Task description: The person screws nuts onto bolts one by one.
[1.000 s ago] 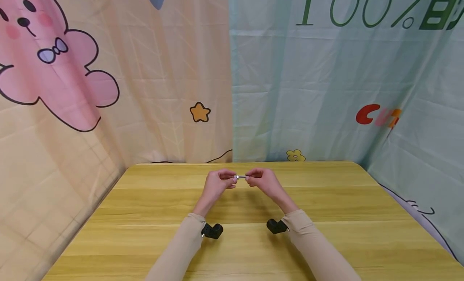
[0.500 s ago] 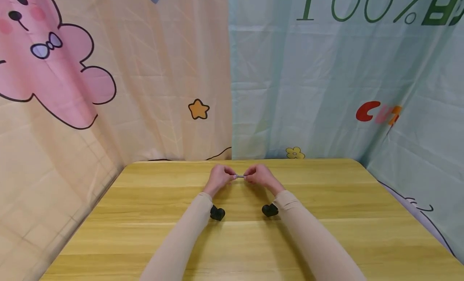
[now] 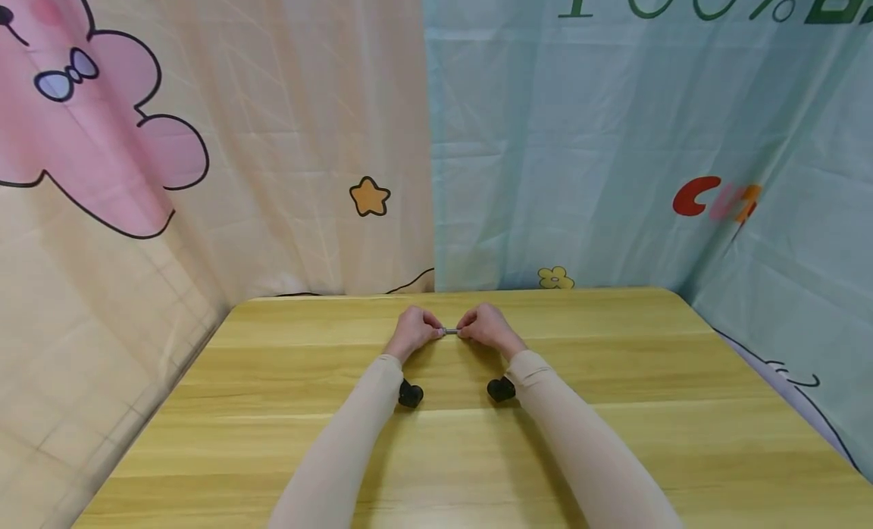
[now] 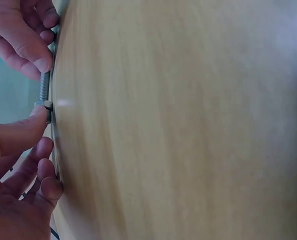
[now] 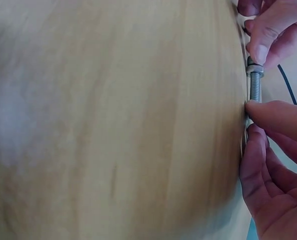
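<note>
A silver threaded bolt (image 3: pixel 451 331) lies crosswise between both hands, close over the far part of the table. My left hand (image 3: pixel 412 332) pinches its left end, with the thumb against a hex nut (image 4: pixel 47 105) in the left wrist view. Thread shows between that nut and the other hand's fingertips. My right hand (image 3: pixel 489 328) pinches the bare threaded end between thumb and fingers. From the right wrist view, the bolt's shank (image 5: pixel 255 89) and the nut are visible between the two thumbs. Fingers cover both ends of the bolt.
A wood-grain table (image 3: pixel 436 453) spreads under both arms. Printed curtains (image 3: pixel 518 150) hang behind its far edge and along both sides. A black wrist camera (image 3: pixel 411 395) sits at the left sleeve, another black wrist camera (image 3: pixel 501 389) at the right.
Both hands have come down closer to the table, still holding the bolt, and the wrists have drawn slightly nearer each other. The head view has tilted down a little.
</note>
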`<state>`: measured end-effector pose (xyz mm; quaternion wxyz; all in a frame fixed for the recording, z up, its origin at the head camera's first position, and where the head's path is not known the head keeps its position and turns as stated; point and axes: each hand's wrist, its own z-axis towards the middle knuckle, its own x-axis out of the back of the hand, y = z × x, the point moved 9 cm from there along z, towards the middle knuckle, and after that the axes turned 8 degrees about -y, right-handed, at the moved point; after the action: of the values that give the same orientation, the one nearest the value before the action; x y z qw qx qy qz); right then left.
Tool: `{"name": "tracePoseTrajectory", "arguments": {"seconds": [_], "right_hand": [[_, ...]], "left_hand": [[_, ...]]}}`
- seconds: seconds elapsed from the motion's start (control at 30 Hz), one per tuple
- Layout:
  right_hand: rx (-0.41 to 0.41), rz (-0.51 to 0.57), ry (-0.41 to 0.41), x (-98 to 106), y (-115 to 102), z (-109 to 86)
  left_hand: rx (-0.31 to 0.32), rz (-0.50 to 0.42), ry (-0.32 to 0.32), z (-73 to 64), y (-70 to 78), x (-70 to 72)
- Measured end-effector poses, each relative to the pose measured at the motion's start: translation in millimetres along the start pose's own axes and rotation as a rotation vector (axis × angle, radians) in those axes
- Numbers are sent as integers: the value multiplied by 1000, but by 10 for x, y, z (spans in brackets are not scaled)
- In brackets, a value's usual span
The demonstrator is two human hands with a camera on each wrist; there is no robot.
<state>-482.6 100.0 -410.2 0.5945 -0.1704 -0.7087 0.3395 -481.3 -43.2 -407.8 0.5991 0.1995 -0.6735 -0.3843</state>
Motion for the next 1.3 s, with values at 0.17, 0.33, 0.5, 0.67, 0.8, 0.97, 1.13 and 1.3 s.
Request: {"name": "tracePoseTrajectory", "arguments": {"seconds": [0.17,0.33,0.5,0.67,0.8,0.97,1.13,1.3], "right_hand": [[1,6,24,5,-14,-34],[-10,14,28,-32,30,-58],[-15,63,37,-59,68,-88],[6,137,110,15,62,-181],[71,126,146,116,-83,-343],[141,96,103,152,-324,-630],[120,-142,138,163,-442,-914],[21,-364,146,147,-412,-1129]], "left_hand": [[-10,-21,-5,-19,-12,-10],[-2,-42,-32,-32,-77,-61],[-6,-47,-35,-44,-116,-68],[-33,-21,-18,-141,-97,-4],[-71,48,35,-328,14,76],[-76,149,92,-587,191,168],[-87,398,148,-838,346,218],[-17,618,145,-997,358,226]]}}
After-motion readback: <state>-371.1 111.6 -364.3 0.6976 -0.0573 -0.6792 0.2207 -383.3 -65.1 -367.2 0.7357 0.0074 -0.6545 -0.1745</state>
